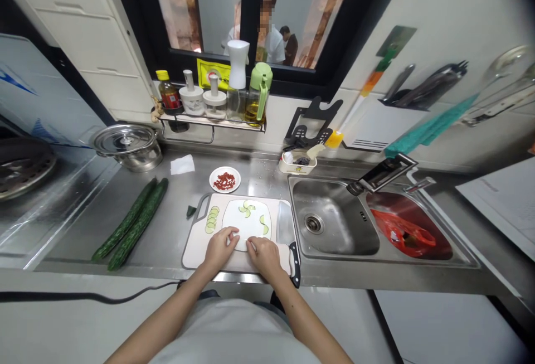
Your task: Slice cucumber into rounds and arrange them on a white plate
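From my end, via head cam, I had the L hand [221, 250] & R hand [264, 253] at the near edge of the plate [251, 228], tips facing each other w/ a small gap btwn. Fingers on both were curled, thumb & index drawn close; couldn't tell if either pinched anything. Plate sat on the board [199, 248], w/ a swirl [246, 209] of green-edged slices nr its far edge & a wavy pair [264, 224] nr its R edge. More slices, an overlapping row [212, 220], lay on the board just L of the plate. Knife [286, 230] lay along the board's R side, handle at the near end. Dish [213, 180] of red bits [224, 181] stood just beyond the board. I saw two cukes [131, 223] side by side, farther L on the counter [175, 219]; sink [345, 233] was R of the board.
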A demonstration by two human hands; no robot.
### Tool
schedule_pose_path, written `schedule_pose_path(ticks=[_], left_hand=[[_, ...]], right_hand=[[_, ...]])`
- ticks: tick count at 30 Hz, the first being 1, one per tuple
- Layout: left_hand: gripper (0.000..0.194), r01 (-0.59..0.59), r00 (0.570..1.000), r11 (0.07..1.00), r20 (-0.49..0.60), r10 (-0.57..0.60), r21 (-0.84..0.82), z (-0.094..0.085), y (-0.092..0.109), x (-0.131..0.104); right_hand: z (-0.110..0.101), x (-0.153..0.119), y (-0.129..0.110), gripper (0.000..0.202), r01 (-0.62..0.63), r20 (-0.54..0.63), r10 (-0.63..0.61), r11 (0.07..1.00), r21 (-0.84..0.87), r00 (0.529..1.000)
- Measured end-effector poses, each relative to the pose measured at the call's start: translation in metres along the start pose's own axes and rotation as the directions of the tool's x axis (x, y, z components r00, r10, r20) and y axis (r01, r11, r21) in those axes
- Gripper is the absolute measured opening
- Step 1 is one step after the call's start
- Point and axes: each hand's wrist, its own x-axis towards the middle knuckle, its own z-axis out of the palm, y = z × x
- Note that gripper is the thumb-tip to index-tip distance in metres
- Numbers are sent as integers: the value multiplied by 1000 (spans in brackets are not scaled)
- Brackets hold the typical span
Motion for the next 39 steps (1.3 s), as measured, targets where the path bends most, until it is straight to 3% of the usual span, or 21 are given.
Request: schedule_pose_path(ticks=[5, 9, 12, 19, 29, 39], left_hand=[[25, 154, 980, 986, -133, -146, 57, -22, -27, -11], [24, 312, 927, 945, -246, -281, 95, -37, -55, -9], [28, 382, 897, 915, -289, -334, 128, -44, -65, -4], [32, 414, 894, 876, -293, -339, 248, -43, -53, 5], [24, 442, 885, 851, -289, -364, 282, -41, -48, 13], [12, 431, 871, 892, -321, -373, 134, -35, -48, 13]], right_hand=[[-2, 2, 0, 37, 19, 4, -19, 1000, 6, 1000], [-2, 3, -1, 35, 27, -4, -27, 1000, -4, 1000], [-1, 4, -2, 34, 28, -4, -28, 1000, 0, 1000], [1, 5, 0, 34, 26, -31, -25, 1000, 7, 999], [2, 1, 3, 39, 2, -48, 0, 999, 50, 999], [-7, 2, 0, 37, 27, -91, -24, 999, 39, 996]])
